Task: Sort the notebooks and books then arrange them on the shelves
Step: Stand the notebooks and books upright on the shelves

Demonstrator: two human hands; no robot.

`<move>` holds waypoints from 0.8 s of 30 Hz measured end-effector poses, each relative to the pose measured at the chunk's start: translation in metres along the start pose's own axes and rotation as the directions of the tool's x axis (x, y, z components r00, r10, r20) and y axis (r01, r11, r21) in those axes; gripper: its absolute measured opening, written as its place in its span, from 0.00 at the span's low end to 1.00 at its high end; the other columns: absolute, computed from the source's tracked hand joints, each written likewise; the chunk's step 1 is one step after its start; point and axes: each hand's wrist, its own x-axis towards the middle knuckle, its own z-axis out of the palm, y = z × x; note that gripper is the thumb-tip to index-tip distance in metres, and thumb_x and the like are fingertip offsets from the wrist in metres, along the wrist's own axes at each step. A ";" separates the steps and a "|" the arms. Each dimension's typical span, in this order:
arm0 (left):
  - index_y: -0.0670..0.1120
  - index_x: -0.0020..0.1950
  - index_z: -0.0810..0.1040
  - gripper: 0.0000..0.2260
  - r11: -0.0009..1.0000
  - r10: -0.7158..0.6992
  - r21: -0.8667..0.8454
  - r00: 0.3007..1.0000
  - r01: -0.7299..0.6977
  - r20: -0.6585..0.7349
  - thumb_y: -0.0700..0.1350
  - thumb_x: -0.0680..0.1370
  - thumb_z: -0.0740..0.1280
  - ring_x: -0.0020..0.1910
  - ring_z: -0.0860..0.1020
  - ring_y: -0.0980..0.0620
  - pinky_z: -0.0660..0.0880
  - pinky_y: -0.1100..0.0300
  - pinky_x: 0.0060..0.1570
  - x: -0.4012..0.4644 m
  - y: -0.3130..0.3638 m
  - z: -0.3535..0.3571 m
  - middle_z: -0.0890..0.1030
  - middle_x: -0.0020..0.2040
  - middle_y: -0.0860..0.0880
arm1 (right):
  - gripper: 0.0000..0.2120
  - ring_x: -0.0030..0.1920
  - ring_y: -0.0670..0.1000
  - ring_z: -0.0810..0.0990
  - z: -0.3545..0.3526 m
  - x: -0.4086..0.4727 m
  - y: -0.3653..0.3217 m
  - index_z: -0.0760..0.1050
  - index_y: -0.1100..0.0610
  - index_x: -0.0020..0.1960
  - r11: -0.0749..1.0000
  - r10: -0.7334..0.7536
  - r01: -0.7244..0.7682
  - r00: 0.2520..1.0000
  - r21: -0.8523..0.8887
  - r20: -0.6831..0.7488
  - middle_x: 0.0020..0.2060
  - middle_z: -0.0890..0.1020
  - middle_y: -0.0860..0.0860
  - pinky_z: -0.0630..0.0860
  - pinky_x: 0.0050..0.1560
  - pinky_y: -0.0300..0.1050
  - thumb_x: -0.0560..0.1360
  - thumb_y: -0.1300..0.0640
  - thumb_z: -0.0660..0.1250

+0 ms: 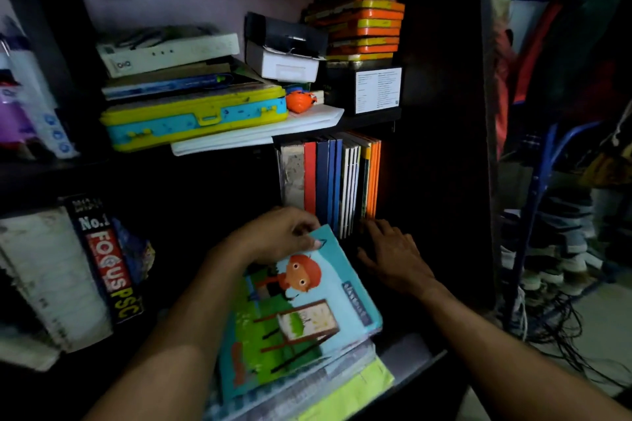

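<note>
Nearest the camera, a loose pile of notebooks (342, 383) with a lime-green cover at its edge lay flat on the dark lower shelf (410, 352), and on top of it a thin turquoise picture book (297, 311) with a cartoon orange-haired figure on its cover was tilted up at its far end. The far corner of that picture book was pinched by the left hand (284, 236), thumb on the cover and fingers curled behind it. Just right of the picture book, the right hand (393, 253) lay with fingers spread and fairly straight, gripping nothing, its fingertips at or near the foot of the upright row of thin books (338, 181); contact could not be confirmed in the gloom.

That row, with red, blue, white and orange spines, stood directly beyond the picture book, beneath the upper shelf. Well to the left of the picture book, a thick dark book (106, 260) lettered "FOCUS PSC" leaned beside a spiral-bound pad (51, 270).

Judged from this, the picture book was about to be stood in the row. Held by one corner only, it could flex or slip, and the pile beneath, overhanging the shelf front, could be dragged off. If the row was not steadied, its unsupported left end could topple.
</note>
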 end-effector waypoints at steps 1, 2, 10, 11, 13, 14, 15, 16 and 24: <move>0.51 0.51 0.81 0.02 1.000 0.000 -0.019 0.998 -0.002 -0.062 0.48 0.81 0.68 0.43 0.85 0.57 0.82 0.58 0.43 -0.001 0.003 0.003 0.86 0.48 0.51 | 0.29 0.70 0.58 0.69 -0.001 -0.001 -0.001 0.57 0.49 0.79 1.000 0.005 -0.005 1.000 0.002 0.003 0.75 0.65 0.54 0.64 0.69 0.54 0.81 0.41 0.57; 0.51 0.51 0.80 0.03 1.000 -0.005 -0.023 0.994 0.003 -0.107 0.48 0.82 0.67 0.43 0.84 0.57 0.83 0.56 0.44 -0.001 0.004 0.005 0.85 0.48 0.52 | 0.28 0.70 0.58 0.70 -0.001 0.000 -0.001 0.58 0.49 0.79 1.000 0.011 -0.011 1.000 0.007 0.010 0.74 0.66 0.54 0.65 0.68 0.54 0.82 0.40 0.56; 0.53 0.62 0.70 0.09 0.986 0.047 0.155 0.795 0.059 -0.605 0.52 0.84 0.60 0.54 0.79 0.35 0.76 0.46 0.52 0.004 0.031 0.000 0.81 0.55 0.39 | 0.40 0.67 0.61 0.74 -0.007 -0.006 0.003 0.68 0.49 0.75 0.990 -0.068 0.069 0.998 0.127 -0.010 0.70 0.73 0.54 0.71 0.64 0.57 0.70 0.31 0.48; 0.50 0.64 0.71 0.10 0.996 0.054 0.087 0.719 0.008 -0.692 0.50 0.84 0.60 0.55 0.78 0.34 0.75 0.46 0.52 0.008 0.038 -0.001 0.81 0.56 0.38 | 0.39 0.66 0.61 0.76 -0.004 -0.006 0.008 0.72 0.49 0.72 0.983 -0.101 0.106 0.994 0.151 -0.035 0.69 0.75 0.55 0.73 0.63 0.57 0.70 0.30 0.49; 0.47 0.62 0.71 0.10 0.994 0.053 -0.006 0.552 -0.105 -0.832 0.50 0.84 0.60 0.53 0.78 0.35 0.73 0.48 0.48 0.014 0.052 0.010 0.81 0.56 0.40 | 0.41 0.66 0.59 0.77 0.002 -0.007 0.016 0.76 0.51 0.69 0.968 -0.110 0.125 0.991 0.220 -0.078 0.67 0.78 0.54 0.76 0.62 0.53 0.70 0.24 0.52; 0.47 0.61 0.71 0.10 0.989 0.063 -0.011 0.478 -0.149 -0.876 0.51 0.84 0.59 0.51 0.79 0.36 0.74 0.48 0.46 0.018 0.057 0.021 0.82 0.54 0.41 | 0.42 0.65 0.56 0.78 -0.001 -0.010 0.015 0.76 0.51 0.69 0.950 -0.061 0.085 0.994 0.302 -0.088 0.66 0.79 0.53 0.77 0.61 0.50 0.68 0.22 0.55; 0.48 0.59 0.70 0.11 0.984 0.075 -0.004 0.427 -0.180 -0.901 0.53 0.84 0.58 0.49 0.81 0.38 0.76 0.49 0.43 0.020 0.060 0.034 0.82 0.53 0.43 | 0.40 0.64 0.54 0.79 -0.008 -0.014 0.012 0.75 0.51 0.69 0.920 0.013 0.026 0.995 0.392 -0.097 0.65 0.80 0.51 0.77 0.60 0.48 0.67 0.25 0.61; 0.49 0.59 0.69 0.11 0.981 0.066 -0.012 0.390 -0.195 -0.918 0.55 0.83 0.57 0.47 0.82 0.40 0.77 0.49 0.41 0.023 0.061 0.048 0.82 0.51 0.45 | 0.36 0.61 0.54 0.81 -0.015 -0.017 0.009 0.74 0.51 0.67 0.893 0.097 -0.033 0.988 0.449 -0.121 0.62 0.82 0.51 0.78 0.57 0.49 0.67 0.30 0.66; 0.52 0.62 0.73 0.17 0.818 -0.200 -0.474 0.611 -0.326 -0.766 0.51 0.76 0.72 0.52 0.82 0.55 0.76 0.64 0.49 0.032 0.013 0.092 0.83 0.54 0.53 | 0.11 0.43 0.48 0.85 -0.008 -0.014 0.025 0.71 0.49 0.54 0.841 0.236 -0.081 0.944 0.535 -0.229 0.43 0.85 0.48 0.83 0.45 0.54 0.76 0.56 0.72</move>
